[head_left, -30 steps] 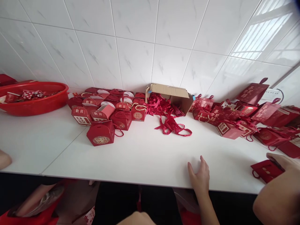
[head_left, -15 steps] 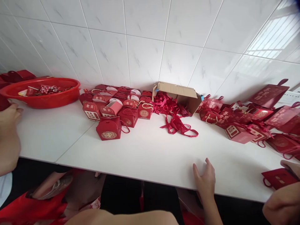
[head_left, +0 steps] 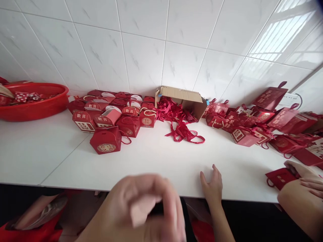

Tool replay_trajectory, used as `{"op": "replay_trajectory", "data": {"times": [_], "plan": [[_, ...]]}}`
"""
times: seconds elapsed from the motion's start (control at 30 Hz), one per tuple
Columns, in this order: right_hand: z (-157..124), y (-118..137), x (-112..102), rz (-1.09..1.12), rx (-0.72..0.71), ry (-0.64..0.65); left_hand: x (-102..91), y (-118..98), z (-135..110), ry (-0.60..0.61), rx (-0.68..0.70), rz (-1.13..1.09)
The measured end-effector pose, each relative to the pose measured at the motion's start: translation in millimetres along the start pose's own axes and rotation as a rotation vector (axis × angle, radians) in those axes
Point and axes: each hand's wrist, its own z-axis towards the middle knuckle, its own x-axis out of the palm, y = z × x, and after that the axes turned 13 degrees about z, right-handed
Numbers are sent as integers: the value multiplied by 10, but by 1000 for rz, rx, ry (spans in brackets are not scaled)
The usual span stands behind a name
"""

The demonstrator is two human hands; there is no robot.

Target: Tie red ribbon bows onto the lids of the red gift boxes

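My left hand (head_left: 153,198) is raised close to the camera at the bottom centre, blurred by motion. Its fingers curve loosely with a gap to the thumb, and I see nothing in them. My right hand (head_left: 213,186) rests at the front edge of the white table (head_left: 161,158), thumb and fingers apart, holding nothing. Beyond the hands, a red gift box (head_left: 106,141) with a gold emblem and cord stands in front of a group of similar boxes (head_left: 130,124). Red ribbons (head_left: 185,132) spill from an open cardboard box (head_left: 181,93) at the wall.
At the far left is a red basin (head_left: 40,107) of small wrapped packets, with part of another person's hand at its edge. Many red gift boxes (head_left: 262,116) crowd the right side. A co-worker's hand (head_left: 299,169) touches a red box (head_left: 280,178) there.
My left hand has come up into view at the bottom centre. The view has turned slightly, so things sit further left. My right hand stays open at the table edge.
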Motion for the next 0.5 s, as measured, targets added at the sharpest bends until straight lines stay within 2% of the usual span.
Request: {"op": "replay_trajectory", "data": {"times": [0.07,0.13,0.3,0.5], "plan": [[-2,-3,0,7,-1,-4,-53,105,158,-116,-9,-93],[-4,-1,0,12,1,-10,-89,183,270,-158,-28,-153],[-4,14,-5,1,14,-9,-107,257,306,-110,-45,-184],[-4,14,-9,-16,16,17,-78,235,255,-46,-46,-218]]}}
